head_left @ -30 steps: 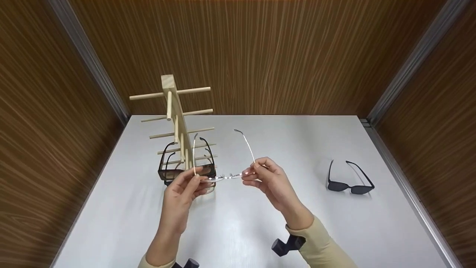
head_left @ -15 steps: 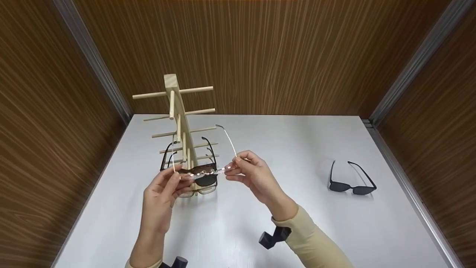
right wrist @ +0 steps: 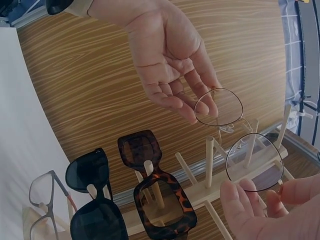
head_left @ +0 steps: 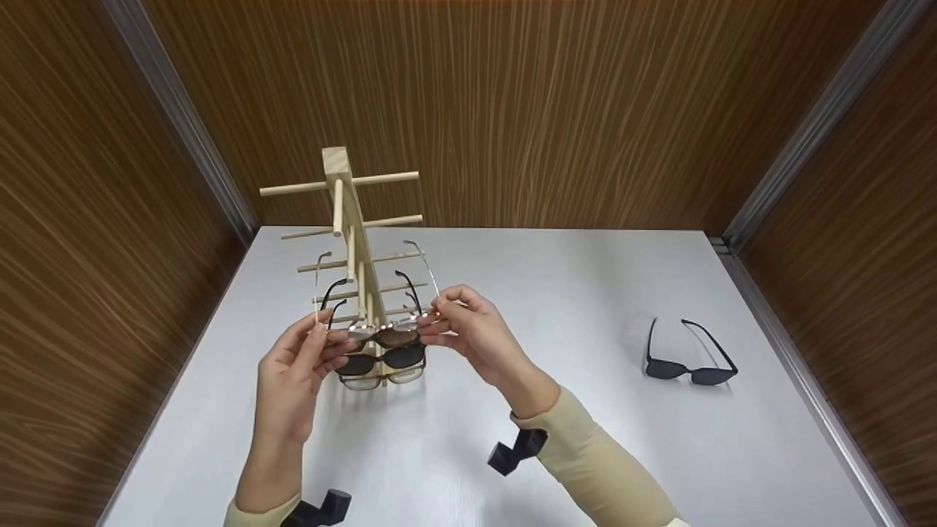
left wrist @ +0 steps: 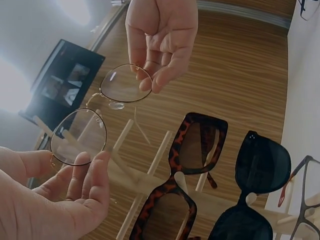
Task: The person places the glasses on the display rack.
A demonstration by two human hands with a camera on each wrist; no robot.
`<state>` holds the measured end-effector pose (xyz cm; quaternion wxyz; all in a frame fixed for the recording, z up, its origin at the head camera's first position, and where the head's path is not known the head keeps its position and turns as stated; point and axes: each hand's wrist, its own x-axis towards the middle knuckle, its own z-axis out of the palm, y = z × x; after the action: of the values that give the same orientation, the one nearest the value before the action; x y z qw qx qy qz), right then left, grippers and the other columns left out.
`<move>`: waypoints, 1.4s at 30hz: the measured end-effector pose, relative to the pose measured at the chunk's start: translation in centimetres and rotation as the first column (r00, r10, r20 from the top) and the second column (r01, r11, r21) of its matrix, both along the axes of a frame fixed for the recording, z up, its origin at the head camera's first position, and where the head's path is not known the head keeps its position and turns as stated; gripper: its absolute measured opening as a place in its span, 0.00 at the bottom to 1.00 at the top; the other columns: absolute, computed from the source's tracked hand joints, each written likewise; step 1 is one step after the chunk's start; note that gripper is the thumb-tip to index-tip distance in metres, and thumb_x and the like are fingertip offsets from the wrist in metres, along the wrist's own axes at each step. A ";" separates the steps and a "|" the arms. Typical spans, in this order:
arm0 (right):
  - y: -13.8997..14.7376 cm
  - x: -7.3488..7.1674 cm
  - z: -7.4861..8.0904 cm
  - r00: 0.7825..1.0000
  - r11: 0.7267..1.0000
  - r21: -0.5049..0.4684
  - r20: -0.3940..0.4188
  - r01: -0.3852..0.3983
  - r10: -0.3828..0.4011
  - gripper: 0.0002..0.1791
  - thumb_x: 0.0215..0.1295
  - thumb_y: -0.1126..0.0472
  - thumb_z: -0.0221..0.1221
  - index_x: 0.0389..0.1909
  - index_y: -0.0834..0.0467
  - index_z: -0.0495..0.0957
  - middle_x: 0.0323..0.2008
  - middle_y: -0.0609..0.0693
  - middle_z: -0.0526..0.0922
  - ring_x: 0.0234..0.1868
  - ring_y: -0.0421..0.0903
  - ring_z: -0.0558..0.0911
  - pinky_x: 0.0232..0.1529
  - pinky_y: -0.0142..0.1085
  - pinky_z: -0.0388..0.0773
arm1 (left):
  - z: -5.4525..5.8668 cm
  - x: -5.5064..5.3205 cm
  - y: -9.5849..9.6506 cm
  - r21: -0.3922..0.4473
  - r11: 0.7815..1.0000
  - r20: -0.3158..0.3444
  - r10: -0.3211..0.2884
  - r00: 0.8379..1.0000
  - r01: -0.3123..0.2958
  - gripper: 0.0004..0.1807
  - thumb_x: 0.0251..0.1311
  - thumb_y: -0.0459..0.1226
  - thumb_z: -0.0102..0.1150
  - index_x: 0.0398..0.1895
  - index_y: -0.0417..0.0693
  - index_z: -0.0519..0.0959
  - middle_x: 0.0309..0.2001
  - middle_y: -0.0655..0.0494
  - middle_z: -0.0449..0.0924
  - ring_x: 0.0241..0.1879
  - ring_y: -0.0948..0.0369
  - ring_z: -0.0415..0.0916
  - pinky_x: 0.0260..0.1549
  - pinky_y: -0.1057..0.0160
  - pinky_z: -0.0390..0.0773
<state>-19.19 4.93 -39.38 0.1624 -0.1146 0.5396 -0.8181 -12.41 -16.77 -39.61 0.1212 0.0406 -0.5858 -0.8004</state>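
Note:
Thin metal-rimmed eyeglasses (head_left: pixel 361 331) with clear round lenses are held up in front of a wooden peg stand (head_left: pixel 354 212), temples unfolded and pointing away. My left hand (head_left: pixel 289 369) pinches their left end, at the hinge. My right hand (head_left: pixel 476 337) pinches the right end the same way. Behind and below them on the stand hang tortoiseshell sunglasses (left wrist: pixel 177 165), then black sunglasses (left wrist: pixel 262 162), then clear-lens eyeglasses (head_left: pixel 406 375) at the bottom. In the right wrist view the round lenses (right wrist: pixel 255 162) appear apart from the tortoiseshell pair; contact with the pegs cannot be told.
Other dark sunglasses (head_left: pixel 688 371) lie unfolded on the white table (head_left: pixel 556 293) at the right. Upper pegs (head_left: pixel 384 178) of the stand stick out to both sides and toward me. Wood-grain panels (head_left: pixel 512 110) enclose the table at the back and sides.
Both hands have moved left and slightly up with the round eyeglasses, from right of the stand to in front of it. The glasses on the stand and the table stay put.

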 end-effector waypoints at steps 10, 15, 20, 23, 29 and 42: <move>-1.4 -1.1 0.3 1.000 1.000 0.013 0.015 -0.004 0.004 0.04 0.69 0.65 0.49 0.36 0.63 0.69 0.32 0.57 0.80 0.34 0.51 0.81 0.44 0.46 0.78 | 0.1 -1.2 -1.3 -0.022 0.999 -0.012 0.025 1.000 -0.025 0.20 0.65 0.39 0.52 0.56 0.36 0.72 0.34 0.46 0.79 0.35 0.54 0.81 0.34 0.64 0.79; -1.9 -1.6 0.3 0.999 0.999 0.032 0.034 -0.004 0.003 0.05 0.70 0.66 0.48 0.37 0.65 0.68 0.31 0.58 0.80 0.33 0.51 0.82 0.42 0.44 0.79 | 0.0 -1.8 -1.7 -0.015 0.999 0.011 0.030 0.999 -0.030 0.20 0.66 0.40 0.51 0.56 0.36 0.72 0.33 0.48 0.79 0.34 0.55 0.81 0.33 0.64 0.79; -2.5 -2.0 0.1 0.999 1.000 0.029 0.054 -0.008 0.006 0.04 0.69 0.66 0.48 0.37 0.63 0.68 0.30 0.57 0.80 0.31 0.50 0.82 0.41 0.43 0.79 | -0.3 -2.3 -2.2 -0.013 0.999 0.024 0.046 0.999 -0.046 0.20 0.66 0.42 0.51 0.55 0.38 0.73 0.33 0.49 0.79 0.35 0.55 0.80 0.33 0.64 0.79; -2.9 -2.2 -0.1 0.998 0.999 0.026 0.067 -0.019 0.017 0.04 0.69 0.66 0.48 0.37 0.63 0.68 0.30 0.57 0.80 0.31 0.50 0.81 0.40 0.43 0.80 | -0.5 -2.5 -2.4 -0.011 0.998 0.035 0.063 0.997 -0.063 0.20 0.66 0.42 0.51 0.55 0.38 0.73 0.33 0.48 0.79 0.34 0.55 0.80 0.34 0.64 0.78; -3.2 -2.5 -0.6 0.997 0.999 0.049 0.076 -0.010 0.007 0.04 0.69 0.65 0.49 0.37 0.63 0.68 0.30 0.57 0.79 0.30 0.49 0.81 0.39 0.42 0.80 | -0.8 -2.7 -2.6 -0.027 0.998 0.064 0.062 0.996 -0.060 0.19 0.66 0.43 0.50 0.54 0.41 0.73 0.34 0.48 0.79 0.36 0.55 0.80 0.35 0.65 0.78; -2.9 -2.3 -1.0 0.998 0.996 0.089 0.070 -0.005 -0.002 0.05 0.70 0.63 0.50 0.37 0.62 0.69 0.31 0.58 0.79 0.30 0.51 0.82 0.39 0.42 0.80 | -1.4 -2.7 -2.7 -0.049 0.998 0.094 0.050 0.994 -0.045 0.21 0.67 0.43 0.49 0.56 0.38 0.72 0.34 0.51 0.80 0.35 0.57 0.80 0.35 0.65 0.78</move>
<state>-21.49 2.07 -40.39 0.1868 -0.0788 0.5694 -0.7966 -15.12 -19.44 -40.98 0.1128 0.0898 -0.6084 -0.7804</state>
